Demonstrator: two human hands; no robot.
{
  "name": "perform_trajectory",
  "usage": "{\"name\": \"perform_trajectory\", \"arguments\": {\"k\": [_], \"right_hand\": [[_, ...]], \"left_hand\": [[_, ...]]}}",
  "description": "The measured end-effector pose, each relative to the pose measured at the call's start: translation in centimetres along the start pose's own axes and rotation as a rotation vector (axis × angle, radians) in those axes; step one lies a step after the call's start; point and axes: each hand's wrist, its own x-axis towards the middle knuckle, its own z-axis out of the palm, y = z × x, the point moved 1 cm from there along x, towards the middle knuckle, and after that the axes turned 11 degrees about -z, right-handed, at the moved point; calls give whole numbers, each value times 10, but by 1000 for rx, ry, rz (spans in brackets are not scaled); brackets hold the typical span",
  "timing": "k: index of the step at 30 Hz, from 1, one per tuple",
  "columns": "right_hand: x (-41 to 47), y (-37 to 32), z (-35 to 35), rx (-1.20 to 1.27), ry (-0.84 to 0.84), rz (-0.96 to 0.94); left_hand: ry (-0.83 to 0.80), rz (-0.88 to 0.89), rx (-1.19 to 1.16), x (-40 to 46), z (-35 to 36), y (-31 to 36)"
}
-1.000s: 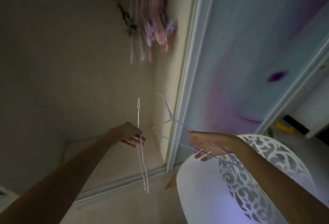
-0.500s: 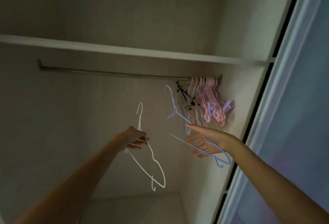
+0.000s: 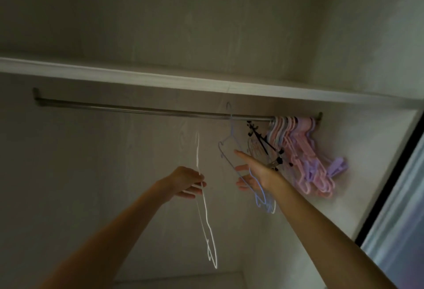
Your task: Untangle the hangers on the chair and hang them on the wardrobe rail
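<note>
- One camera on my head, tilted up into the wardrobe.
- It faces the metal wardrobe rail (image 3: 149, 110) from below, near, at arm's reach.

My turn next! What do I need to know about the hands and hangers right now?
Left hand grips a thin white wire hanger, held below the metal wardrobe rail.
Right hand, fingers straight, supports a thin lilac wire hanger; its hook is at the rail, whether it is on yet is unclear.
Done: bunch of pink and purple plastic hangers on the rail's right end.
Left: seat lilac, hang white.
</note>
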Motion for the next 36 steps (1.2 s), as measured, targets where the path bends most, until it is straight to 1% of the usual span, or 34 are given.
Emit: {"name": "perform_trajectory", "arguments": {"k": [4,7,8,9,10,11,12,13,14,16,17,18,19,21,22,23,26,28,30,33,36], "right_hand": [[12,17,5,-20,-58,54],[12,22,5,-49,-106,39],[9,21,6,-95,-123,41],[4,18,7,-214,-125,27],[-2,13,6,-408,-127,4],[-7,5,3,-655,-119,-33],[-8,-4,-1,-906,-77,-120],[-9,-19,-5,-1075,14,-266],[-6,-36,-8,-1140,130,-429],[8,-70,-11,-1105,354,-764],[24,-84,-10,-1097,397,-876],[38,-94,-8,-1123,376,-925],[55,-99,-5,-1175,313,-929],[82,-98,-6,-1303,192,-873],[91,-95,-10,-1345,165,-872],[98,-90,-14,-1354,165,-910],[104,-79,-33,-1333,277,-1077],[106,-70,-53,-1369,342,-1123],[105,-65,-74,-1420,389,-1072],[102,-64,-98,-1513,430,-930],[99,-67,-111,-1553,413,-788]], "left_hand": [[-4,18,18,13,-5,4],[8,26,28,19,-10,9],[11,26,28,21,-11,11],[17,27,30,22,-12,12],[20,27,35,24,-13,13],[22,27,38,26,-14,15],[20,28,40,27,-14,16],[17,30,43,29,-14,19],[19,37,47,30,-16,21],[21,49,56,33,-18,26],[18,55,61,35,-19,30],[15,63,65,36,-20,32],[11,70,65,38,-22,34],[5,80,77,40,-23,38],[6,83,88,40,-23,39],[11,79,95,42,-25,39],[18,71,109,45,-27,39],[17,66,114,45,-28,37],[18,68,125,45,-27,36],[18,64,123,45,-24,37],[4,73,125,44,-18,36]]}}
